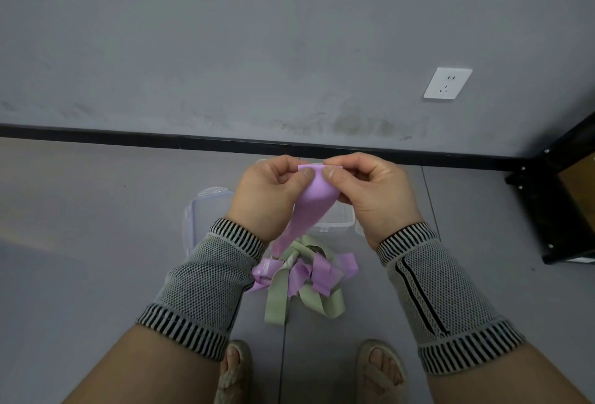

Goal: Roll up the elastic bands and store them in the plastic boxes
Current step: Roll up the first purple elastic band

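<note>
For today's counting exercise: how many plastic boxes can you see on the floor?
2. One clear box sits behind the hands; another clear piece lies left of it, possibly only a lid. The hands hide parts of both.

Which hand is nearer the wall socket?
Right. The right hand is below and left of the wall socket, pinching the purple band. The left hand pinches the same band farther left.

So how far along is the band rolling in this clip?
Early. Nothing looks stored: the visible part of the clear box shows no rolls. Both hands, left and right, pinch the top end of a purple band, starting its roll. A pile of bands on the floor remains.
</note>
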`<state>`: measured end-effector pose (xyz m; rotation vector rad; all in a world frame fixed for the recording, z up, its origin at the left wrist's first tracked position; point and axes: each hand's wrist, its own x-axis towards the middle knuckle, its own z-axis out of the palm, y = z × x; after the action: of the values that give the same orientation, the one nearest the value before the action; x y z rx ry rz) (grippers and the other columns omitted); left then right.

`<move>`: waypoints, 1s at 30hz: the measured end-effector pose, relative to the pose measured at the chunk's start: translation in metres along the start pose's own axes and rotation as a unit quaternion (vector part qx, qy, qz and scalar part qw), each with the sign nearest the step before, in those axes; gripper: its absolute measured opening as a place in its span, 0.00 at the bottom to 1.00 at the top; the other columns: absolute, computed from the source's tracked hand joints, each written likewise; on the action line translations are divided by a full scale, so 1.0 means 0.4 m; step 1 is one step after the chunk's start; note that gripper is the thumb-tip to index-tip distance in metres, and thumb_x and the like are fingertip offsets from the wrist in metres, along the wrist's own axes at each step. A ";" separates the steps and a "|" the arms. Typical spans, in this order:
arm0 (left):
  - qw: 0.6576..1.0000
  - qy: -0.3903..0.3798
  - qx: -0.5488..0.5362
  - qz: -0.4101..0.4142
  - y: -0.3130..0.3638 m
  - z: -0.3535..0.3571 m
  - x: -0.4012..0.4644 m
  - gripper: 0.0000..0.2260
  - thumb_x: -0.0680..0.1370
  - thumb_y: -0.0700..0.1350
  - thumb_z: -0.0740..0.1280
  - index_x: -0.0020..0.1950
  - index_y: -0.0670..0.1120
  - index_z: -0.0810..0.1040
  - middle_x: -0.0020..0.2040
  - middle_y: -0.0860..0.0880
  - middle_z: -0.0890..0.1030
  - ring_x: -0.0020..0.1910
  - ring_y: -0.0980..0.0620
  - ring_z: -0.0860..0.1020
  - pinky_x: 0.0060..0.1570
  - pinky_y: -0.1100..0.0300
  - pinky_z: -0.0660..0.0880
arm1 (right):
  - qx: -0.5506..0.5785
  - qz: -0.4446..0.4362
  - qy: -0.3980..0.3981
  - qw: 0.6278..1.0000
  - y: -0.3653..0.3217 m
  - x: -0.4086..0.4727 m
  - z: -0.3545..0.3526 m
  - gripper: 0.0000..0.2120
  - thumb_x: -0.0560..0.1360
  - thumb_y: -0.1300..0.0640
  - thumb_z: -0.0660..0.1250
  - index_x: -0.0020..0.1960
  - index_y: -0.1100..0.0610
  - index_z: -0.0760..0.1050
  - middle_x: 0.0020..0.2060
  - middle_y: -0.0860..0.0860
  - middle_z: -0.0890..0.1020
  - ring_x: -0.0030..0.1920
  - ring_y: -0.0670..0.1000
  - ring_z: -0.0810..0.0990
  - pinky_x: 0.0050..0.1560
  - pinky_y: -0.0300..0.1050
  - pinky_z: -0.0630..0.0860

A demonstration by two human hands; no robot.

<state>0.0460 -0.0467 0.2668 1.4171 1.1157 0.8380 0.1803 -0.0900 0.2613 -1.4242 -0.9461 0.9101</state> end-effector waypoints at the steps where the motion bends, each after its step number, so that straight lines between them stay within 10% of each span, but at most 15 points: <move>1: 1.000 -0.001 0.003 0.002 0.001 -0.001 0.000 0.08 0.77 0.39 0.66 0.39 0.48 0.80 0.33 0.51 0.81 0.35 0.54 0.77 0.44 0.53 0.75 | 0.003 0.000 -0.004 1.000 -0.001 0.000 -0.001 0.09 0.71 0.64 0.71 0.38 0.51 0.82 0.37 0.53 0.84 0.41 0.53 0.81 0.50 0.61 0.80; 12: 0.999 -0.037 -0.022 0.009 0.007 -0.001 -0.005 0.08 0.71 0.48 0.65 0.39 0.50 0.83 0.44 0.36 0.82 0.43 0.47 0.78 0.55 0.38 0.75 | -0.009 -0.010 -0.005 1.000 -0.003 -0.001 -0.006 0.09 0.71 0.65 0.71 0.39 0.52 0.81 0.38 0.57 0.83 0.40 0.54 0.81 0.49 0.59 0.80; 21: 0.998 -0.037 -0.012 0.041 0.001 0.003 -0.004 0.10 0.78 0.37 0.64 0.43 0.50 0.81 0.34 0.58 0.82 0.35 0.63 0.77 0.41 0.67 0.74 | -0.003 -0.007 0.007 1.000 -0.002 -0.003 0.000 0.06 0.69 0.62 0.71 0.38 0.52 0.81 0.37 0.55 0.84 0.40 0.54 0.82 0.49 0.60 0.80; 30: 0.999 -0.006 -0.050 -0.018 -0.001 0.000 -0.001 0.08 0.75 0.35 0.66 0.42 0.46 0.81 0.39 0.46 0.84 0.40 0.52 0.80 0.50 0.51 0.77 | -0.043 -0.048 -0.027 0.998 -0.013 -0.011 0.006 0.14 0.71 0.70 0.67 0.38 0.51 0.79 0.35 0.48 0.82 0.37 0.46 0.78 0.42 0.42 0.77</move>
<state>0.0459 -0.0471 0.2666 1.3134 1.0717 0.8471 0.1760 -0.0930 0.2665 -1.4193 -1.0962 0.8498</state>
